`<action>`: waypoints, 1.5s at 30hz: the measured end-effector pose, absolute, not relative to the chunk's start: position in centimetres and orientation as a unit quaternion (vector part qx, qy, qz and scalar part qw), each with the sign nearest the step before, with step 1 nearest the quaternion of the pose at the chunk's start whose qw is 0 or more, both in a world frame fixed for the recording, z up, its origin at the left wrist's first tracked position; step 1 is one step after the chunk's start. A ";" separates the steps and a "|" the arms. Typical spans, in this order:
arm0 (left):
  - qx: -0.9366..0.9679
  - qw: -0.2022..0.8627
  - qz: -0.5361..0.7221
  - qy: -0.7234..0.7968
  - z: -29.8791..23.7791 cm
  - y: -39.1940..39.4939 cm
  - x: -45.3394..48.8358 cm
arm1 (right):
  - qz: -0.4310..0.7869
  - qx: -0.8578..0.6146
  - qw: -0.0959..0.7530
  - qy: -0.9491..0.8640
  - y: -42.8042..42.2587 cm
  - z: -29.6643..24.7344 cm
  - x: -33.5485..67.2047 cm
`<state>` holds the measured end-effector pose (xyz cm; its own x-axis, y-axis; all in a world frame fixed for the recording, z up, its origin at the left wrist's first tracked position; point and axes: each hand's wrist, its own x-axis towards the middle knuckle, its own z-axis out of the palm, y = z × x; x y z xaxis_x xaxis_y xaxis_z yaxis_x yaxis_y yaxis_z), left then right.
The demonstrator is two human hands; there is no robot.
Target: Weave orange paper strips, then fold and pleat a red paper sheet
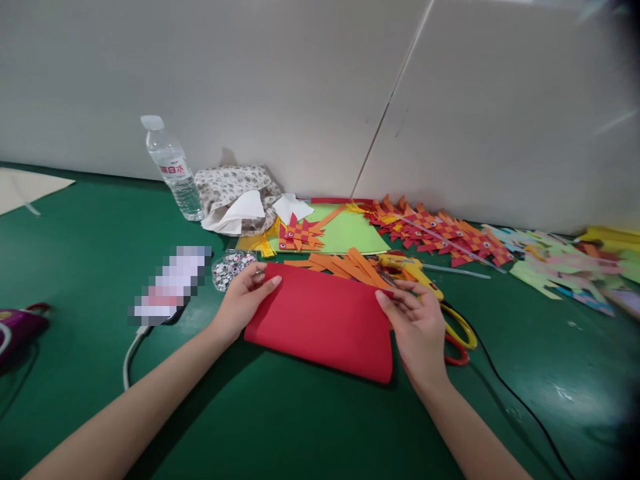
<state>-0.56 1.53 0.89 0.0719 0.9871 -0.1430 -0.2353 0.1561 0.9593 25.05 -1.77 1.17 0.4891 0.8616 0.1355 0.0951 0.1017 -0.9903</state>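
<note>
Between my two hands is a sheet of red paper [320, 320], bent over so that its near edge looks rounded like a fold. My left hand [245, 300] pinches its upper left corner, thumb on top. At the upper right corner, my right hand [417, 317] grips the sheet with thumb and fingers. Just beyond the paper lie orange paper strips [357, 267] and a yellow glue gun [413, 269]. Scissors [460, 333] with yellow and red handles rest by my right hand, partly hidden by it. A bag of googly eyes [231, 270] sits beside my left hand.
Woven red-orange paper fish [440, 230] are piled by the wall, and one fish [300, 233] lies on green paper [350, 230]. A water bottle [173, 170], a patterned tissue pouch [235, 180] and a charging phone [173, 283] stand left. A black cord [510, 393] runs right.
</note>
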 end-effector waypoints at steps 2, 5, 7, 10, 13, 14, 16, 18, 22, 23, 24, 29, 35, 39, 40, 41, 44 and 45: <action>0.412 0.607 0.503 0.458 0.9 1.5 -0.5 | 0.309 -0.595 0.625 -0.399 -1.8 1.2 25.0; 0.418 0.607 0.496 0.459 1.0 1.5 -0.6 | 0.308 -0.599 0.624 -0.396 -1.8 1.3 25.0; 0.419 0.608 0.494 0.459 0.9 1.5 -0.6 | 0.305 -0.601 0.623 -0.398 -1.8 1.3 25.0; 0.415 0.609 0.498 0.457 0.9 1.5 -0.6 | 0.297 -0.601 0.621 -0.407 -1.8 1.2 25.0; 0.413 0.608 0.500 0.457 0.9 1.5 -0.6 | 0.296 -0.602 0.618 -0.409 -1.7 1.2 25.0; 0.413 0.608 0.500 0.458 0.9 1.5 -0.6 | 0.296 -0.603 0.618 -0.408 -1.8 1.2 25.0; 0.413 0.606 0.499 0.461 0.9 1.5 -0.6 | 0.296 -0.603 0.618 -0.408 -1.8 1.3 25.0; 0.416 0.603 0.497 0.465 0.9 1.5 -0.6 | 0.294 -0.602 0.619 -0.410 -1.8 1.4 25.0; 0.417 0.599 0.496 0.471 1.0 1.5 -0.6 | 0.295 -0.598 0.622 -0.411 -1.8 1.4 24.9; 0.417 0.599 0.496 0.470 1.0 1.5 -0.6 | 0.297 -0.597 0.621 -0.411 -1.8 1.4 24.9; 0.417 0.600 0.496 0.469 1.0 1.5 -0.6 | 0.298 -0.597 0.621 -0.411 -1.8 1.4 25.0; 0.416 0.604 0.497 0.463 1.0 1.4 -0.5 | 0.299 -0.596 0.620 -0.414 -1.8 1.2 25.1; 0.419 0.587 0.498 0.481 0.7 1.5 -0.6 | 0.295 -0.593 0.624 -0.414 -1.8 1.3 25.0; 0.419 0.586 0.499 0.482 0.7 1.6 -0.6 | 0.296 -0.596 0.624 -0.409 -1.8 1.2 25.0; 0.418 0.588 0.499 0.480 0.7 1.5 -0.6 | 0.297 -0.595 0.624 -0.409 -1.8 1.2 25.0; 0.417 0.591 0.498 0.479 0.7 1.5 -0.6 | 0.298 -0.594 0.625 -0.410 -1.7 1.2 25.0; 0.414 0.596 0.497 0.476 0.8 1.5 -0.6 | 0.298 -0.595 0.625 -0.408 -1.7 1.1 25.0; 0.413 0.596 0.498 0.475 0.8 1.5 -0.7 | 0.298 -0.596 0.626 -0.406 -1.7 1.1 25.0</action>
<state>-0.65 1.48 0.77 0.0531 0.9865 -0.1551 -0.2010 0.1627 0.9660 25.01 -1.74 1.13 0.4928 0.8565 0.1533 0.1111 0.1128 -0.9874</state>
